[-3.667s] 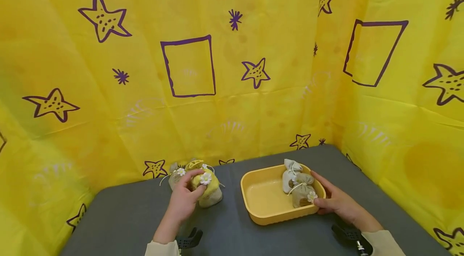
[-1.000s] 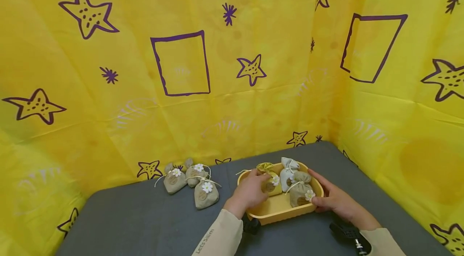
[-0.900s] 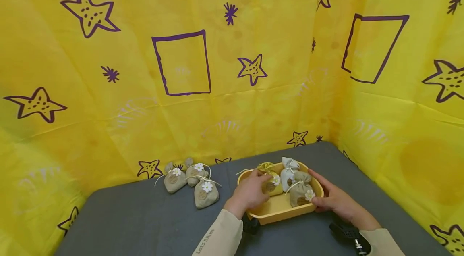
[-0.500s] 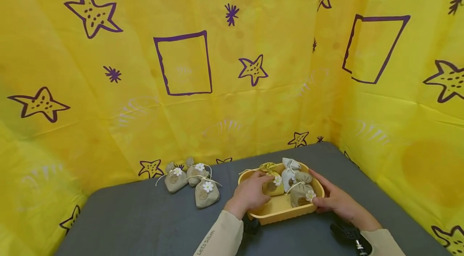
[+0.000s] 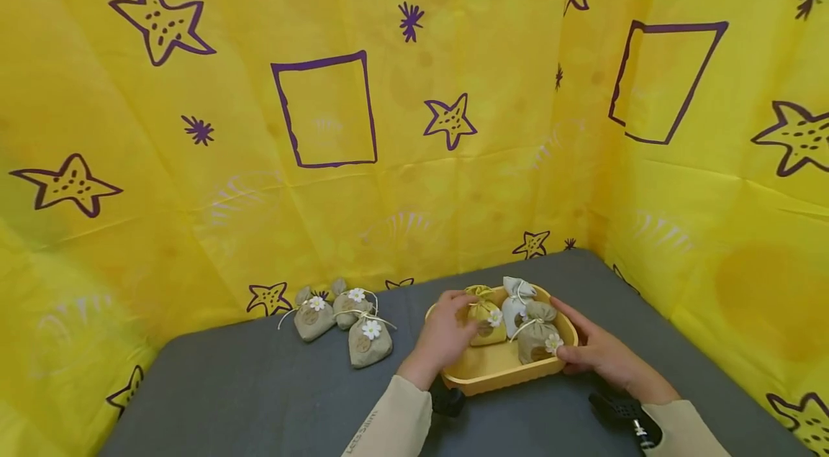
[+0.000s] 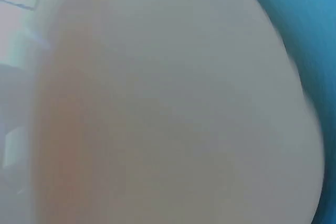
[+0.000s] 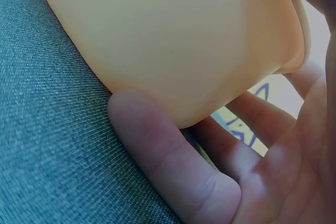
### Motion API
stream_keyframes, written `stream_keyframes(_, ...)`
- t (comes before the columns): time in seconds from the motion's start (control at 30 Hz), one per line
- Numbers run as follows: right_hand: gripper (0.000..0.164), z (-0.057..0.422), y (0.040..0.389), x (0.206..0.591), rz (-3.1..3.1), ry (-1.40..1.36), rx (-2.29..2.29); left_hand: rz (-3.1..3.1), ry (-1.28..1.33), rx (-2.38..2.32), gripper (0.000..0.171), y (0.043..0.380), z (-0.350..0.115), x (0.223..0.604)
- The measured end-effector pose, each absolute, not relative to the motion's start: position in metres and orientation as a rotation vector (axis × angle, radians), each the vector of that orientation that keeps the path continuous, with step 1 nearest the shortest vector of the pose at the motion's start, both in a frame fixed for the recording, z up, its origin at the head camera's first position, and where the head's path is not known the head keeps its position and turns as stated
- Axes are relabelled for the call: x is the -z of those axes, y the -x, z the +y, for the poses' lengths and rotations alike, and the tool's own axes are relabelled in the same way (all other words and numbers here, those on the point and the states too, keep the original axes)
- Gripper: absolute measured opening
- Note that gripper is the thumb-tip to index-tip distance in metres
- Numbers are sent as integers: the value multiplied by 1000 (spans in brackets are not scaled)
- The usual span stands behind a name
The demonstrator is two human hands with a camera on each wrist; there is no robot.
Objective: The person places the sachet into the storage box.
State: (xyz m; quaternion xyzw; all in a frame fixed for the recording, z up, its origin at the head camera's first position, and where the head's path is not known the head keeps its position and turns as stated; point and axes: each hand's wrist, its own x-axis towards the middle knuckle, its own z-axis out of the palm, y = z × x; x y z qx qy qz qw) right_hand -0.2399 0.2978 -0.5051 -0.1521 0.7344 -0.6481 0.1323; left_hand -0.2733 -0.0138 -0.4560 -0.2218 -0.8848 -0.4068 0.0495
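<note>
In the head view a yellow drawstring pouch [image 5: 494, 333] with a white flower stands in the left part of a yellow tray [image 5: 482, 370]. My left hand [image 5: 442, 335] is over the tray's left end, its fingers loosely bent at the pouch's neck and the thumb apart from its front. With my right hand [image 5: 605, 358] I grip the tray's right end, thumb at the near rim. A pale grey pouch [image 5: 513, 308] and a taupe pouch [image 5: 531, 345] stand upright in the tray's right half. The right wrist view has fingers [image 7: 149, 129] against the tray's outside.
Several taupe pouches with white flowers, one of them in front [image 5: 369, 353], lie grouped left of the tray on the dark grey table [image 5: 259, 392]. A yellow curtain [image 5: 337, 227] with purple drawings hangs close behind the table. The left wrist view is blurred.
The yellow pouch has gone from the left group into the tray. In the last half second my left hand has drawn slightly back and loosened from it. My right hand still grips the tray.
</note>
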Motion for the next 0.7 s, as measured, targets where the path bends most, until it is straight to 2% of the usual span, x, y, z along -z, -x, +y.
stream_keyframes(0.1, 94, 297, 242, 504, 2148, 433, 1858, -2459, 494, 1665, 36, 264, -23, 448)
stream_keyframes(0.2, 95, 297, 242, 503, 2156, 418, 1846, -2389, 394, 1798, 37, 252, -35, 439)
stream_keyframes(0.43, 94, 297, 239, 503, 2122, 429, 1871, -2481, 314, 1597, 48, 237, -81, 431)
stream_keyframes(0.7, 95, 295, 238, 499, 2154, 418, 1860, -2513, 71, 1480, 57, 250, -145, 437)
